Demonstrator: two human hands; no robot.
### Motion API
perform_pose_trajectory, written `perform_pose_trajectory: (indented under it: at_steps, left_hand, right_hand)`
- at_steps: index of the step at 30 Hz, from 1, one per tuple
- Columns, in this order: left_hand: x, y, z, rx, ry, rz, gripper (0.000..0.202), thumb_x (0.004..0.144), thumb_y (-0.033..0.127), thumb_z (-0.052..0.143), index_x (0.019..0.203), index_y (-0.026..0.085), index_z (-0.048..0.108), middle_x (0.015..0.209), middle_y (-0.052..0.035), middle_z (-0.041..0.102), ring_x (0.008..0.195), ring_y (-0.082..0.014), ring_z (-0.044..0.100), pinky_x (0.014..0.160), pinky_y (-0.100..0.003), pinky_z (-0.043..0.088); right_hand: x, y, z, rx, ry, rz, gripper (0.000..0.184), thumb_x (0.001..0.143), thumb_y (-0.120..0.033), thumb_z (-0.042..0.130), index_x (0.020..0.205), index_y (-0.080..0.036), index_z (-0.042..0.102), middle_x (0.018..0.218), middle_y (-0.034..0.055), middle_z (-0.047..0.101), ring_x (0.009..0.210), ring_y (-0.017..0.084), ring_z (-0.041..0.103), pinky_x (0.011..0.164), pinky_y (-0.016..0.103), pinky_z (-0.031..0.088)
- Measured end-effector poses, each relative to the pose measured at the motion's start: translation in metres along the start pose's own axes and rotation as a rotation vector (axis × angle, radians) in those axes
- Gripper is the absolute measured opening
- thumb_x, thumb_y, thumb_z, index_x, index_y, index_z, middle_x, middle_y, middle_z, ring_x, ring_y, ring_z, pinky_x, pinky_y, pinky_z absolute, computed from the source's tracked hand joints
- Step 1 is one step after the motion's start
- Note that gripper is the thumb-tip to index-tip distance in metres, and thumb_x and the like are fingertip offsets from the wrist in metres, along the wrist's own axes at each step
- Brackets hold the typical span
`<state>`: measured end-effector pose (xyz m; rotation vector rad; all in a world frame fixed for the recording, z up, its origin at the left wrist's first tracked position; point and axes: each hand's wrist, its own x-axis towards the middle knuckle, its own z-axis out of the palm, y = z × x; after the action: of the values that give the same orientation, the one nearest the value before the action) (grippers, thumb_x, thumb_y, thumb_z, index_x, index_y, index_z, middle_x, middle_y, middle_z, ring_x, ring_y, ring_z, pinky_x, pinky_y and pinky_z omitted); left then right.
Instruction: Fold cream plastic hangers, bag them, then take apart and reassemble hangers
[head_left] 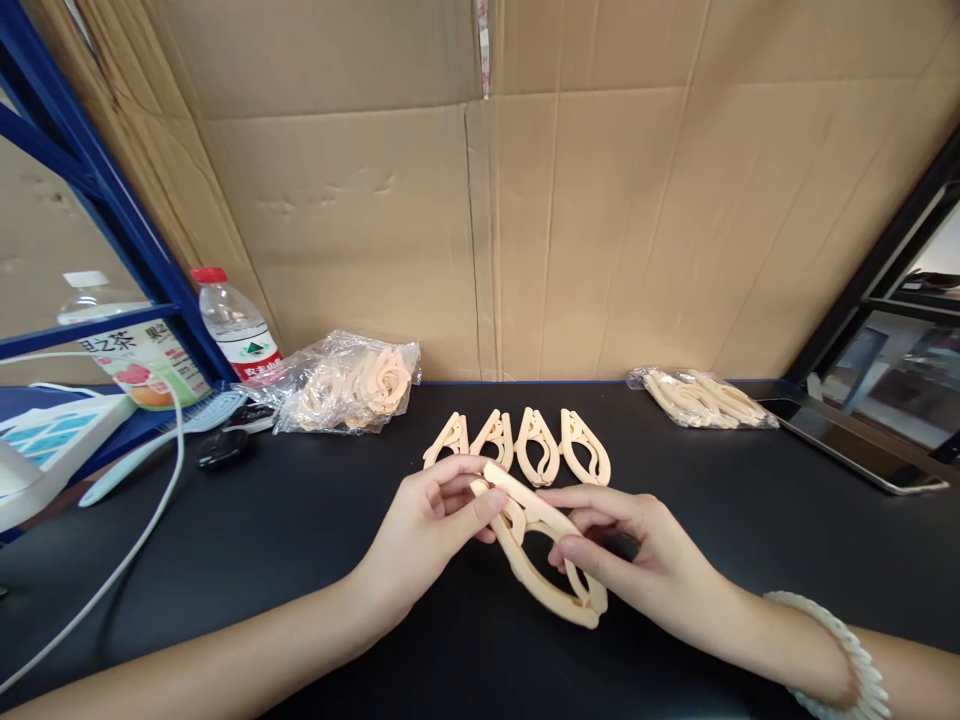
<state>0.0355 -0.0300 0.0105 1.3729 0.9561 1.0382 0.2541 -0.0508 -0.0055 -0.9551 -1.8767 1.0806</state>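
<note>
Between left grip [431, 518] and right grip [641, 545], hanger [541, 512]

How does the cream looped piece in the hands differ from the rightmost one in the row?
The held piece is between the left hand and right hand; the row piece lies on the black table. The held piece slants strongly in view; the row piece is nearer upright. The held piece looks larger, the row piece smaller, probably from distance. Both are cream and looped.

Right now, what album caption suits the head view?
Left hand and right hand hold a beige folding clothes hanger in front of four similar hangers in a row.
</note>
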Motion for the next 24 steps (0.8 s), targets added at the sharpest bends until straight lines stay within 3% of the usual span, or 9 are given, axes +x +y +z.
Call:
perform_pose_trajectory:
  at_steps: [4,7,10,12,14,16,19,21,24]
  left_hand:
    - [-0.002,-0.001,0.005,0.039,-0.063,-0.020,0.022,0.080,0.032,0.070,0.089,0.013,0.062,0.071,-0.0005,0.063,0.063,-0.0102,0.059,0.054,-0.018,0.051]
    - [-0.005,-0.006,0.012,0.056,-0.130,-0.026,0.021,0.081,0.032,0.069,0.087,0.015,0.060,0.072,0.0002,0.062,0.065,-0.0113,0.060,0.055,-0.020,0.053]
    - [-0.007,-0.011,0.019,0.060,-0.173,-0.039,0.020,0.081,0.033,0.068,0.087,0.016,0.059,0.075,0.0001,0.062,0.067,-0.0117,0.061,0.058,-0.022,0.055]
    - [-0.007,-0.012,0.019,0.055,-0.195,-0.028,0.020,0.083,0.033,0.067,0.093,0.017,0.059,0.082,-0.0015,0.064,0.071,-0.0130,0.064,0.062,-0.023,0.057]
    - [-0.006,-0.010,0.014,0.078,-0.183,0.030,0.022,0.085,0.031,0.064,0.102,0.018,0.060,0.096,-0.0042,0.065,0.076,-0.0141,0.067,0.066,-0.025,0.058]
    - [-0.004,-0.006,0.003,0.172,-0.122,0.145,0.025,0.086,0.029,0.060,0.110,0.020,0.059,0.106,-0.0060,0.065,0.079,-0.0146,0.069,0.070,-0.027,0.059]
    - [0.004,-0.004,-0.018,0.433,0.008,0.394,0.023,0.086,0.023,0.059,0.109,0.021,0.061,0.103,-0.0046,0.066,0.082,-0.0146,0.069,0.073,-0.026,0.057]
    - [0.012,-0.006,-0.030,0.582,0.057,0.523,0.024,0.086,0.021,0.059,0.109,0.022,0.061,0.100,-0.0031,0.067,0.082,-0.0137,0.068,0.076,-0.025,0.056]
    - [0.023,-0.010,-0.037,0.691,0.094,0.553,0.022,0.086,0.023,0.058,0.108,0.022,0.061,0.098,-0.0028,0.069,0.081,-0.0141,0.067,0.075,-0.026,0.056]
  right_hand:
    - [0.002,-0.002,0.003,0.038,-0.021,0.085,0.025,0.088,-0.038,0.061,0.102,-0.020,0.070,0.082,0.0024,0.070,0.069,0.012,0.059,0.060,0.023,0.044]
    - [0.003,-0.001,0.011,0.104,-0.033,0.186,0.026,0.084,-0.040,0.065,0.082,-0.014,0.069,0.069,0.0019,0.064,0.057,0.009,0.048,0.052,0.022,0.036]
    - [0.004,-0.002,0.018,0.106,-0.075,0.214,0.024,0.082,-0.035,0.066,0.075,-0.012,0.068,0.061,-0.0012,0.057,0.051,0.006,0.037,0.047,0.021,0.027]
    - [0.006,-0.004,0.013,0.110,-0.083,0.199,0.026,0.082,-0.037,0.065,0.076,-0.012,0.068,0.062,-0.0007,0.058,0.052,0.006,0.039,0.047,0.020,0.028]
    - [0.010,-0.004,-0.004,0.108,-0.017,0.177,0.031,0.081,-0.043,0.066,0.079,-0.012,0.069,0.067,0.0014,0.062,0.056,0.009,0.048,0.051,0.021,0.036]
    - [0.017,0.001,-0.031,0.077,0.145,0.159,0.034,0.079,-0.048,0.066,0.083,-0.014,0.069,0.073,0.0033,0.065,0.064,0.013,0.057,0.057,0.024,0.043]
    - [0.029,0.021,-0.075,0.052,0.398,0.200,0.034,0.076,-0.048,0.069,0.091,-0.017,0.067,0.083,0.0053,0.070,0.074,0.018,0.065,0.067,0.028,0.051]
    - [0.035,0.040,-0.097,0.005,0.459,0.288,0.031,0.076,-0.040,0.070,0.096,-0.016,0.066,0.084,0.0068,0.071,0.082,0.021,0.067,0.076,0.031,0.052]
    - [0.042,0.065,-0.109,-0.202,0.458,0.405,0.036,0.081,-0.031,0.063,0.112,-0.012,0.060,0.077,0.0071,0.071,0.078,0.021,0.068,0.075,0.032,0.051]
